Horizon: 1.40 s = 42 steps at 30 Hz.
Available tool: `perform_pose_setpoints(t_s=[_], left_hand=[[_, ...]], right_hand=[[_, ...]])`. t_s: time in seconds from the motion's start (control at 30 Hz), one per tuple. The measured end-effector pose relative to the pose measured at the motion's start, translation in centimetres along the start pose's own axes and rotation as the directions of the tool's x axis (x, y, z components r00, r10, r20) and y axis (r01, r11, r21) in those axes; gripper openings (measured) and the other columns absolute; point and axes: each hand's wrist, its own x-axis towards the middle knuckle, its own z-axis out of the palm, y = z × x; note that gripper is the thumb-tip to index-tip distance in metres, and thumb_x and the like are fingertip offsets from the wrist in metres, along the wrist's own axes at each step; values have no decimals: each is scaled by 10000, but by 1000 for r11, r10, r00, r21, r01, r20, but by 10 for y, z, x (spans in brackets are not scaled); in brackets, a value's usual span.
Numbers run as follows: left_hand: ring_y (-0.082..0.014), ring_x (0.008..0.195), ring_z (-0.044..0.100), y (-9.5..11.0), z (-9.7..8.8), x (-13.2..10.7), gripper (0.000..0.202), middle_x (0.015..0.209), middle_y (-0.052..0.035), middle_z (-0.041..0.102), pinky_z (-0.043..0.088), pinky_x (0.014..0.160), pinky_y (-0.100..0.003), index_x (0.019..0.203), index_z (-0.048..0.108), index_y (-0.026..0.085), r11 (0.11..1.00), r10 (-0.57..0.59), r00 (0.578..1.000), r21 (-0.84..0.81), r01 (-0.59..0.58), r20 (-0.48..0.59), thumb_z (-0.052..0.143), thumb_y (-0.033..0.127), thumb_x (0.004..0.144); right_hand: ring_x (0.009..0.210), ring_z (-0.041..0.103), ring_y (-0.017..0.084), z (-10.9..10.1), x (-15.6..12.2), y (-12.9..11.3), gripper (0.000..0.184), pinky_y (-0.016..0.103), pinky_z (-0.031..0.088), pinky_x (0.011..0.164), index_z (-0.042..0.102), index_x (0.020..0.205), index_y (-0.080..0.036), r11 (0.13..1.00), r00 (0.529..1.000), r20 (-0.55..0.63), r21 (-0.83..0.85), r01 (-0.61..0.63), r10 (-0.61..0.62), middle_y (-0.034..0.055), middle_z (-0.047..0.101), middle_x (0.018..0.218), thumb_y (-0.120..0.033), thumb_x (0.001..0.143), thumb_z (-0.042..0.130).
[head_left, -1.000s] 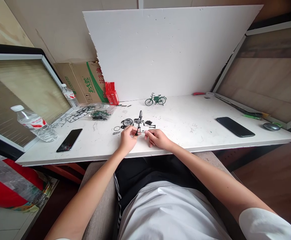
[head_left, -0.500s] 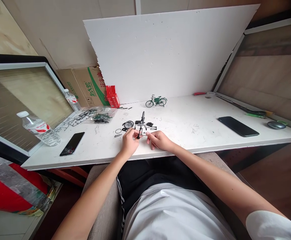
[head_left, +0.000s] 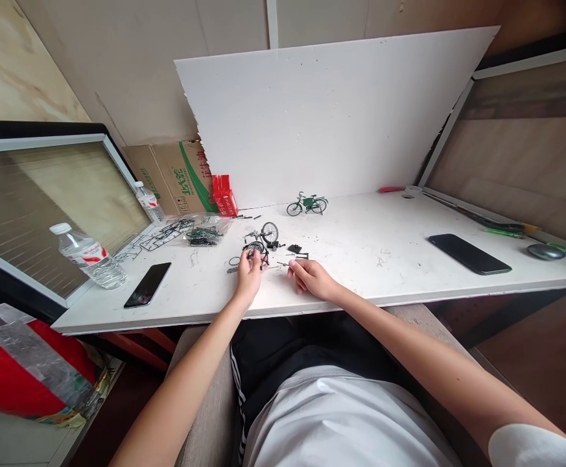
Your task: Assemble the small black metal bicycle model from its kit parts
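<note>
My left hand (head_left: 249,272) rests near the front of the white table (head_left: 360,279), its fingers closed on a small black part of a half-built model bicycle (head_left: 262,239). That model lies just beyond the fingertips, one wheel up. My right hand (head_left: 310,277) sits to the right, fingers curled in a pinch on a thin silver tool whose tip points left toward the model. Small black loose parts (head_left: 295,250) lie between the hands and a little farther back. A finished green model bicycle (head_left: 306,204) stands at the back, by the white board.
Left on the table lie a black phone (head_left: 147,285), a water bottle (head_left: 88,256), black part frames (head_left: 159,235) and a bag of parts (head_left: 201,233). A second phone (head_left: 469,253) lies at the right. A red box (head_left: 225,194) and cardboard carton (head_left: 176,178) stand behind.
The half-built model has gone from upright between my hands to lying farther back and left. My left hand followed it leftward. The camera tilted slightly, shifting the scene down.
</note>
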Motion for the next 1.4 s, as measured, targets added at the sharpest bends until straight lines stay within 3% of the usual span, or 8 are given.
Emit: perform_pose_setpoints(t_s=[0.13,0.23,0.33,0.5,0.8,1.07,1.23,1.4], left_hand=[[-182,894,733,1,-1,2,386,1138,-62,610,626,931,-488,1056,526,227,980,-110,994,-168,110,9,746,511,914],[-187,866,745,3,0,2,407,1065,-41,609,604,974,-511,982,503,213,963,-133,991,-232,135,25,822,430,854],[-198,863,747,7,1,0,460,961,-8,597,579,1001,-497,935,485,207,958,-124,991,-253,135,57,890,350,767],[-194,854,734,10,3,-3,449,879,10,598,580,963,-450,915,479,208,956,-131,989,-254,144,69,885,285,740],[-218,908,779,-1,-3,3,357,959,-24,632,573,1016,-475,924,509,187,945,-169,984,-273,177,52,822,134,761],[-229,946,776,12,1,-1,364,906,-15,638,564,1044,-464,872,499,190,896,-234,968,-365,253,95,787,37,710],[-272,987,779,15,0,-1,447,873,2,629,553,962,-413,836,478,189,894,-229,962,-358,267,147,857,51,645],[-291,1081,773,9,-3,-1,523,983,-17,683,536,1005,-411,927,483,209,894,-232,960,-354,273,155,878,27,637]], right_hand=[[486,516,159,0,-2,0,554,290,433,583,629,889,-210,999,1000,5,-38,-9,9,-19,591,512,-676,1064,387],[499,533,161,0,-2,0,551,294,441,601,631,879,-209,997,1000,7,-70,-13,14,-18,592,528,-669,1065,393],[516,543,163,-1,-2,0,543,297,449,615,623,873,-208,996,1000,23,-91,4,-2,-21,576,537,-662,1067,398],[533,532,163,-1,-1,0,563,303,461,636,615,878,-209,992,999,39,-121,37,-33,-24,554,557,-662,1079,348],[537,534,166,0,-3,-5,564,309,449,620,621,875,-207,992,998,54,-124,28,-22,-17,557,574,-670,1070,363],[540,534,161,0,-3,-4,559,303,448,620,626,866,-205,991,998,45,-128,41,-36,-17,558,584,-666,1067,382],[535,531,159,0,-3,-2,573,302,454,629,635,878,-202,989,998,49,-143,42,-36,-21,562,573,-678,1065,376],[533,547,172,0,-2,4,571,317,474,648,633,943,-211,993,999,38,-121,13,-8,-28,557,559,-692,1066,351]])
